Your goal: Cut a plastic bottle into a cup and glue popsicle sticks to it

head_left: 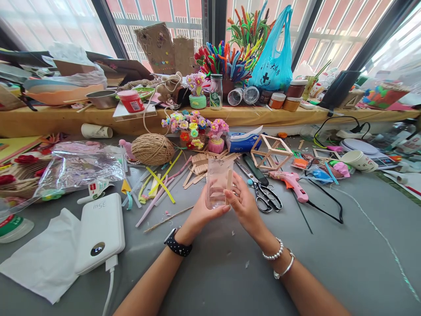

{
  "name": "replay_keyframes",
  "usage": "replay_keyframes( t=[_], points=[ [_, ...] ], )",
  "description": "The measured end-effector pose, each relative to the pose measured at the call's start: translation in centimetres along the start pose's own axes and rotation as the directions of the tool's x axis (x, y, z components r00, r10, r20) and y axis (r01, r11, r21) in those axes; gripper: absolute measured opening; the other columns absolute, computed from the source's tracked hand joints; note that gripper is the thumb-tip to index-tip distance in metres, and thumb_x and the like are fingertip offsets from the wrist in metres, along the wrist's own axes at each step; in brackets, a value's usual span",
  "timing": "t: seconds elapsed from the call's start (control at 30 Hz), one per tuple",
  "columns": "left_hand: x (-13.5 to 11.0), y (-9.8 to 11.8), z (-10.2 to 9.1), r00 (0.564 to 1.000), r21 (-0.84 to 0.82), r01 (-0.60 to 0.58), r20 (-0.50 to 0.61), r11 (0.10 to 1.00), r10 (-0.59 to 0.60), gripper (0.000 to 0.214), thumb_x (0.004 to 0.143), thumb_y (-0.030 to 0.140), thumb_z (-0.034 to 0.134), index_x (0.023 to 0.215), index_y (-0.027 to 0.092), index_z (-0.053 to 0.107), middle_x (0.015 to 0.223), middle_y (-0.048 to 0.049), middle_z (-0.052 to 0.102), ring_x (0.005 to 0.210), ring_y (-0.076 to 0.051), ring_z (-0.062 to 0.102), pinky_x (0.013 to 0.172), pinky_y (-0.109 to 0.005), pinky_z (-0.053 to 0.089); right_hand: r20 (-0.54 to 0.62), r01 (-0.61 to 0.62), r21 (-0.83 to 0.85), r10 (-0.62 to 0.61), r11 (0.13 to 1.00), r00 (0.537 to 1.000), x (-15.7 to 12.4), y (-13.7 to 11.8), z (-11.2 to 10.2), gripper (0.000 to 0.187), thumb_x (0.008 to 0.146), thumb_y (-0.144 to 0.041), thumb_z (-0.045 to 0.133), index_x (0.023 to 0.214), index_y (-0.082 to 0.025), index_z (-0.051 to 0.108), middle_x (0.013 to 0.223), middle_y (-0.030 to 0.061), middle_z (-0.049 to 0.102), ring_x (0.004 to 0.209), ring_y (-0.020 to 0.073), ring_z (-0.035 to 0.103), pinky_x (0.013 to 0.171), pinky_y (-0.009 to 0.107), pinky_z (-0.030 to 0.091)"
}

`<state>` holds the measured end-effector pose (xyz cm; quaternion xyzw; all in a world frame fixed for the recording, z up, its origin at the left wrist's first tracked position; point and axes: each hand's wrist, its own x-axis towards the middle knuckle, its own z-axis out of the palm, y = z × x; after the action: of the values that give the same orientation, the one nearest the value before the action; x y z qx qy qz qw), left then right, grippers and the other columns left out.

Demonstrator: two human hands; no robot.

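Between my two hands, above the grey table, stands a clear plastic container [215,184], upright with its opening away from me. My left hand [201,210] is wrapped round its left side and base. With thumb and fingers, my right hand [242,202] presses a wooden craft stick [229,181] upright against the container's right side. Just behind lies a pile of loose craft sticks [199,163]. Scissors [267,196] rest to the right of my right hand, beside a pink glue gun [291,182]. The fingers behind the container show only partly through the plastic.
A ball of twine [153,149] and cut coloured strips [161,184] lie left of the hands. A white power bank [100,232] with a cable sits front left. A wooden stick frame [272,151] stands back right. The glue gun's black cord [340,206] loops across the right side.
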<state>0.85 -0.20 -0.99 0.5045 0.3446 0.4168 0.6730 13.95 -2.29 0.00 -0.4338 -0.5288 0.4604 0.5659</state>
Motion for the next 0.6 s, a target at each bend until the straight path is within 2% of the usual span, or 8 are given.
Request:
replay_keyframes(
  t=[0.1, 0.27, 0.37, 0.6],
  points=[
    [0.0, 0.3, 0.1, 1.0, -0.026, 0.013, 0.013, 1.0, -0.012, 0.076, 0.058, 0.025, 0.074, 0.123, 0.023, 0.034, 0.116, -0.0117, 0.051, 0.104, -0.028, 0.052, 0.085, -0.041, 0.041, -0.005, -0.013, -0.012, 0.013, 1.0, 1.0, 0.2, -0.1, -0.2, 0.065, 0.074, -0.045, 0.056, 0.129, -0.022, 0.031, 0.127, 0.012, 0.044, 0.102, 0.0217, 0.054, 0.083, 0.035, 0.047],
    [-0.3, 1.6, 0.4, 0.986, -0.153, 0.074, 0.161, 0.985, -0.049, 0.067, 0.063, 0.029, 0.069, 0.123, 0.022, 0.04, 0.121, -0.0126, 0.051, 0.113, -0.032, 0.045, 0.088, -0.044, 0.038, 0.004, -0.046, -0.035, 0.046, 0.998, 0.999, 0.4, 0.0, -0.7, 0.067, 0.072, -0.048, 0.056, 0.128, -0.021, 0.031, 0.122, 0.0126, 0.046, 0.103, 0.0223, 0.052, 0.08, 0.035, 0.048],
    [-0.4, 1.9, 0.2, 0.975, -0.178, 0.119, 0.209, 0.977, -0.08, 0.064, 0.065, 0.028, 0.067, 0.123, 0.025, 0.041, 0.124, -0.0107, 0.05, 0.115, -0.031, 0.043, 0.089, -0.043, 0.038, 0.01, -0.056, -0.032, 0.056, 0.998, 0.998, 0.4, -0.1, -0.7, 0.068, 0.073, -0.048, 0.056, 0.129, -0.019, 0.029, 0.122, 0.0138, 0.046, 0.102, 0.0215, 0.052, 0.081, 0.034, 0.047],
    [-0.2, 1.2, 0.2, 0.97, -0.158, 0.078, 0.242, 0.984, -0.038, 0.06, 0.067, 0.028, 0.066, 0.122, 0.022, 0.043, 0.125, -0.0123, 0.049, 0.117, -0.032, 0.041, 0.09, -0.044, 0.037, -0.072, -0.085, -0.059, 0.08, 0.995, 0.994, 0.1, -0.5, -0.2, 0.072, 0.068, -0.047, 0.061, 0.127, -0.019, 0.03, 0.118, 0.014, 0.05, 0.097, 0.0215, 0.056, 0.078, 0.035, 0.048]
  ],
)
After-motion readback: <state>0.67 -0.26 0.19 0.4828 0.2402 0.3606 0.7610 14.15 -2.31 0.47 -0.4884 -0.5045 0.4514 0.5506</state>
